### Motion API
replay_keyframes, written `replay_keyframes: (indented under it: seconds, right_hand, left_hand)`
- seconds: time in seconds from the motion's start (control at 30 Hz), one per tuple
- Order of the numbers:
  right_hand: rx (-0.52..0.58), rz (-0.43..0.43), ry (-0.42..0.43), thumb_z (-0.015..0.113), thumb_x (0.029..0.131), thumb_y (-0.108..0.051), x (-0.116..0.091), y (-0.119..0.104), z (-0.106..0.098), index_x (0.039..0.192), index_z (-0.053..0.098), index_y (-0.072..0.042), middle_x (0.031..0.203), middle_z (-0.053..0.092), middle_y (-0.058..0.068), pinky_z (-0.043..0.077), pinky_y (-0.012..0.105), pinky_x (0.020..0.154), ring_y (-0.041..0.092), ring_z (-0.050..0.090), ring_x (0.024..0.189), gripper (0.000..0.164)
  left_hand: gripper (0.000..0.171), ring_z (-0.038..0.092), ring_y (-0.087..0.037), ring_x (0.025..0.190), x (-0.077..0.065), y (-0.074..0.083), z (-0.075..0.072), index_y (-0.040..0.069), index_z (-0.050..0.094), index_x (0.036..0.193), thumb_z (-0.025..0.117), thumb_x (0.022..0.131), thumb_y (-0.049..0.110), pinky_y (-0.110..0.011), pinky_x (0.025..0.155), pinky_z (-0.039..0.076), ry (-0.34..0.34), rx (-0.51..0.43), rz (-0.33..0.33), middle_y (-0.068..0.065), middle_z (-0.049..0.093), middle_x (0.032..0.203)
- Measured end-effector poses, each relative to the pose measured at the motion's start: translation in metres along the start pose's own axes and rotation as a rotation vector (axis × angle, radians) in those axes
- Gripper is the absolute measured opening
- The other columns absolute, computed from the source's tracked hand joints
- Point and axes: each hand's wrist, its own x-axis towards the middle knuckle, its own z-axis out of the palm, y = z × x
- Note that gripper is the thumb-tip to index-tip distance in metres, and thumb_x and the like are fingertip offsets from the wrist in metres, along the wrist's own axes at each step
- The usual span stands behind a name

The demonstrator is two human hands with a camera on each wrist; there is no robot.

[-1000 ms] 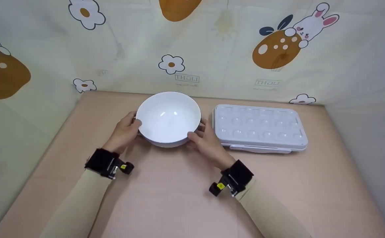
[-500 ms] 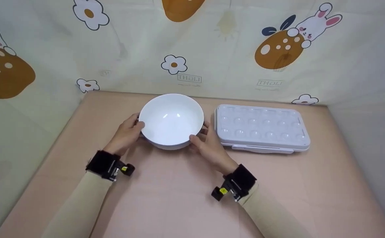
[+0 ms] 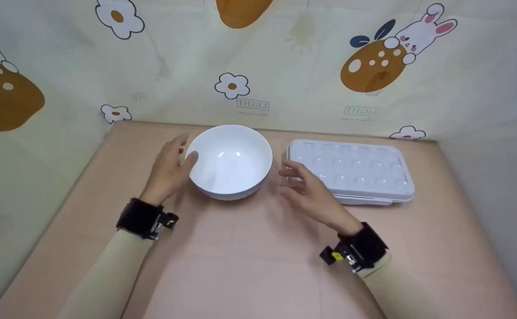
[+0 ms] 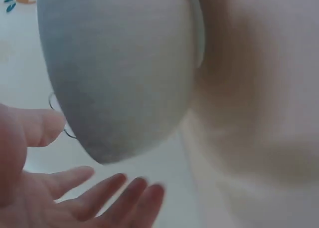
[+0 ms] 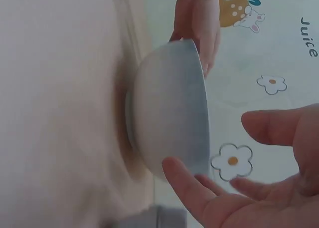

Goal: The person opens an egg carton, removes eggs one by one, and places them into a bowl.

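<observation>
A white round bowl (image 3: 231, 161) stands upright near the back of the table, its inside bare. My left hand (image 3: 167, 170) is at the bowl's left side, thumb overlapping the rim in the head view; the left wrist view has its fingers spread around the bowl's side (image 4: 119, 78) with a gap. To the right of the bowl, my right hand (image 3: 314, 195) is apart from it, fingers loosely bent and holding nothing. In the right wrist view the right hand's thumb and fingers are spread beside the bowl (image 5: 172, 103).
A white lidded box (image 3: 351, 170) with rows of round bumps on its lid and a front latch lies right of the bowl, partly behind my right hand. A pinkish cloth covers the table (image 3: 240, 257). A patterned curtain (image 3: 187, 57) rises behind and at both sides.
Both hands have let go of the bowl, which now stands on the table. The right hand has moved right, in front of the box; the left has shifted slightly up.
</observation>
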Motion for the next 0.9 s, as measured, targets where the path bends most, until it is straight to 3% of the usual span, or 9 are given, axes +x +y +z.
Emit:
replay_keyframes:
  seconds: [0.1,0.17,0.37,0.5,0.67,0.9]
  right_hand:
    - [-0.149,-0.140,0.029,0.070,0.098,0.003,-0.012,0.005,-0.032,0.152,0.050,0.002,0.145,0.060,0.024,0.054,0.048,0.107,0.043,0.063,0.130,0.058]
    - [-0.268,-0.194,0.065,0.072,0.096,0.004,-0.021,0.010,-0.053,0.150,0.054,0.000,0.146,0.060,0.021,0.055,0.050,0.105,0.040,0.063,0.130,0.056]
    - [-0.635,-0.243,0.168,0.078,0.092,0.001,-0.047,0.026,-0.109,0.152,0.055,-0.009,0.149,0.058,0.013,0.054,0.054,0.105,0.035,0.057,0.136,0.066]
    - [-0.803,-0.269,0.210,0.084,0.087,-0.002,-0.062,0.036,-0.132,0.152,0.055,-0.009,0.150,0.056,0.016,0.047,0.058,0.110,0.035,0.054,0.139,0.072]
    - [-0.896,-0.269,0.214,0.089,0.082,-0.004,-0.071,0.044,-0.146,0.151,0.056,-0.008,0.151,0.053,0.021,0.046,0.064,0.109,0.041,0.052,0.138,0.077]
    - [-0.996,-0.271,0.189,0.094,0.075,-0.006,-0.076,0.055,-0.151,0.151,0.056,-0.013,0.156,0.049,0.024,0.048,0.067,0.105,0.047,0.050,0.138,0.085]
  left_hand:
    - [0.053,0.045,-0.039,0.141,-0.003,0.023,0.010,0.006,0.049,0.156,0.062,0.106,0.020,-0.057,0.116,0.039,0.123,0.093,0.158,-0.020,0.051,0.153]
    - [0.051,0.045,-0.036,0.138,-0.006,0.041,0.019,0.008,0.055,0.152,0.068,0.103,0.016,-0.053,0.115,0.041,0.151,0.137,0.263,-0.017,0.055,0.150]
    - [0.059,0.046,-0.031,0.138,-0.012,0.089,0.051,0.011,0.054,0.153,0.075,0.099,0.017,-0.043,0.118,0.040,0.032,0.226,0.480,-0.011,0.056,0.148]
    - [0.065,0.047,-0.027,0.141,-0.013,0.110,0.080,0.013,0.052,0.155,0.078,0.097,0.021,-0.038,0.120,0.041,-0.068,0.301,0.560,-0.008,0.055,0.151]
    - [0.070,0.048,-0.025,0.143,-0.014,0.130,0.119,0.016,0.050,0.157,0.080,0.095,0.025,-0.039,0.120,0.041,-0.195,0.405,0.616,-0.008,0.054,0.155]
    - [0.072,0.048,-0.028,0.145,-0.011,0.140,0.160,0.020,0.048,0.159,0.080,0.095,0.030,-0.045,0.121,0.040,-0.287,0.575,0.658,-0.007,0.052,0.158]
